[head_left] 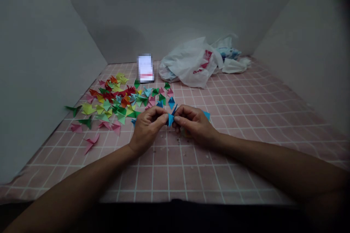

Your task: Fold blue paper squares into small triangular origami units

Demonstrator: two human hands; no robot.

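A small blue origami crane [171, 119], partly covered by fingers, is held between both hands above the tablecloth. My left hand [149, 123] pinches its left side with thumb and index finger. On the other side, my right hand [195, 122] grips it the same way, and a pointed blue flap sticks up between the hands. Behind the fingers lies another folded blue paper piece [171, 102]. A blue paper sheet [206, 115] shows partly from behind my right hand. To the left spreads a pile of folded paper cranes [120, 98] in many colours.
The pink checked tablecloth [246, 123] covers the table, with small scraps near my hands. A phone [146, 68] with a lit, blurred screen stands at the back. White plastic bags [191, 62] lie right of it. Pale walls enclose the left, back and right.
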